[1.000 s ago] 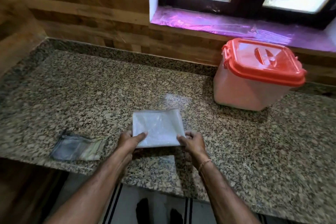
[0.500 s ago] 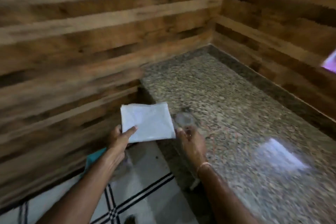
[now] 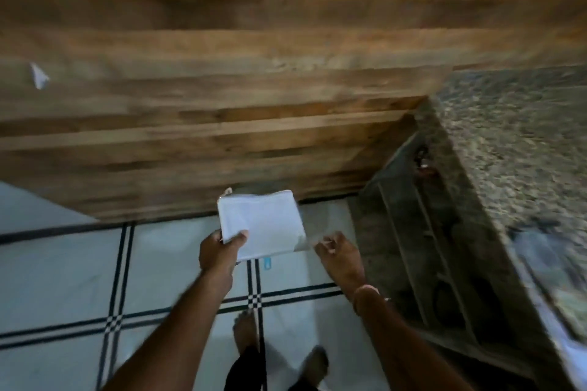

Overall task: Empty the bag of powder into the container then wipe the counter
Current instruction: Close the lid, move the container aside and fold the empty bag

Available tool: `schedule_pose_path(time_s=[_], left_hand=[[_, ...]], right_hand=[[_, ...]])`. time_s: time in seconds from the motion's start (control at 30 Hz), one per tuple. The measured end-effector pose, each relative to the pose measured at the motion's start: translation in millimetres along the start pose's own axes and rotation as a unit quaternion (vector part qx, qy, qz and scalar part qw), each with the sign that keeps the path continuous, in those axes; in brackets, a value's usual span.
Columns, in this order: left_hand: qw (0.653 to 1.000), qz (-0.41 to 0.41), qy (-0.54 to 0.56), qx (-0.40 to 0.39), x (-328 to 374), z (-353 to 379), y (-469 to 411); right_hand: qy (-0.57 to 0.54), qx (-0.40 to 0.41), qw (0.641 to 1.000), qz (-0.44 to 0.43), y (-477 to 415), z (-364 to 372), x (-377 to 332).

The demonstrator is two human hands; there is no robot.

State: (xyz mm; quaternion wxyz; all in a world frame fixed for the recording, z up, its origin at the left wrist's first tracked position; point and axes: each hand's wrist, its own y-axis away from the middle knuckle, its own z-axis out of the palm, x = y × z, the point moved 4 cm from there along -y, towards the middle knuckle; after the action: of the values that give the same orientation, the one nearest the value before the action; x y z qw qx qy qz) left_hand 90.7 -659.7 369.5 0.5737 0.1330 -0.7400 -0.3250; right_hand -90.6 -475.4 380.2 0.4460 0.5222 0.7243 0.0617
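Bag, folded: carried off the desk, now above the floor past its edge; left hand fingers pinch its near corner; right hand fingers curled alongside, grip unclear; likely light, limp, slippery; hold the folded edges.

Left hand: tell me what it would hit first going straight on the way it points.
Beyond the folded white bag it grips, the left hand points toward the wooden wall, probably near its base; depth is unclear.

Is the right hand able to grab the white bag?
Probably yes: the right hand sits beside a corner of the white bag, nothing between them; the left hand grips its other side.
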Motion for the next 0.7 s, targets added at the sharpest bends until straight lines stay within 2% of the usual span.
schedule_pose_path(time_s=[0.1, 0.23, 0.33, 0.43, 0.53, 0.63, 0.7], left_hand=[[0.999, -0.025, 0.019, 0.032, -29.0, -5.0, -58.5], [0.995, -0.064, 0.05, 0.063, -88.5, 1.8, -142.1], [0.991, -0.086, 0.066, 0.076, -136.0, 11.0, -207.6], [0.988, -0.099, 0.087, 0.084, -180.1, 22.5, -266.7], [0.986, -0.107, 0.105, 0.077, -212.3, 31.3, -311.7], [0.982, -0.118, 0.126, 0.074, -228.1, 36.7, -335.0], [0.979, -0.135, 0.137, 0.073, -232.4, 39.2, -337.3]], right_hand=[[-0.001, -0.013, 1.0, 0.029, -57.4, 58.8, 11.1], [-0.028, -0.054, 0.99, 0.125, -138.6, 154.8, 58.1], [-0.091, -0.116, 0.967, 0.207, -187.9, 226.9, 96.9], [-0.155, -0.159, 0.941, 0.254, -236.9, 292.8, 134.3], [-0.208, -0.163, 0.928, 0.263, -280.1, 346.9, 157.4], [-0.24, -0.165, 0.928, 0.232, -305.6, 386.5, 168.4], [-0.254, -0.127, 0.936, 0.207, -307.5, 389.4, 174.8]])
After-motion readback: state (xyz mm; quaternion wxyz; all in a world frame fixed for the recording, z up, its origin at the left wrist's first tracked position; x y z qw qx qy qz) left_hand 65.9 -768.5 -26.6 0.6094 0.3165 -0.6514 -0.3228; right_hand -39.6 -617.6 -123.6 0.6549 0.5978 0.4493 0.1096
